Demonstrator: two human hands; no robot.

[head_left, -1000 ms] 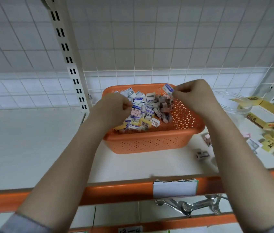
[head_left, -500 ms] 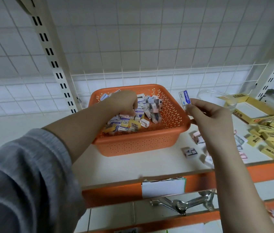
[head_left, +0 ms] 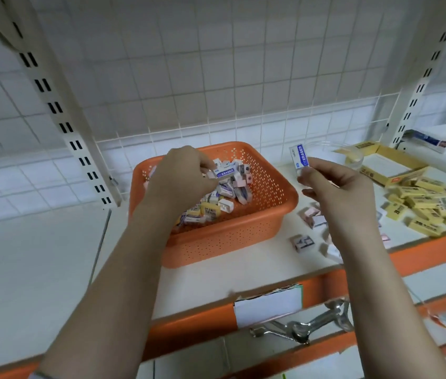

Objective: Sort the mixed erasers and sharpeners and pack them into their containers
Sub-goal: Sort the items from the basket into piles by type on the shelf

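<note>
An orange perforated basket (head_left: 268,209) on the white shelf holds a mixed heap of erasers and sharpeners (head_left: 224,195). Over the heap, my left hand (head_left: 181,176) pinches a white eraser with a blue sleeve (head_left: 223,173). To the right of the basket my right hand (head_left: 334,187) holds a second white and blue eraser (head_left: 299,156) upright at its fingertips. A clear plastic tub (head_left: 353,157) stands just behind that hand. Several small sharpeners (head_left: 302,242) lie loose on the shelf under my right forearm.
Yellow erasers (head_left: 432,206) are piled at the right, beside an open yellow cardboard box (head_left: 385,168). White slotted uprights (head_left: 60,113) stand left and right before a wire grid back. The orange shelf lip (head_left: 435,250) carries a paper label (head_left: 268,305); metal tools (head_left: 301,324) lie below.
My right hand carried its eraser out of the basket to the right, toward the clear tub. My left hand has lifted a white and blue eraser from the heap. The view shifted left.
</note>
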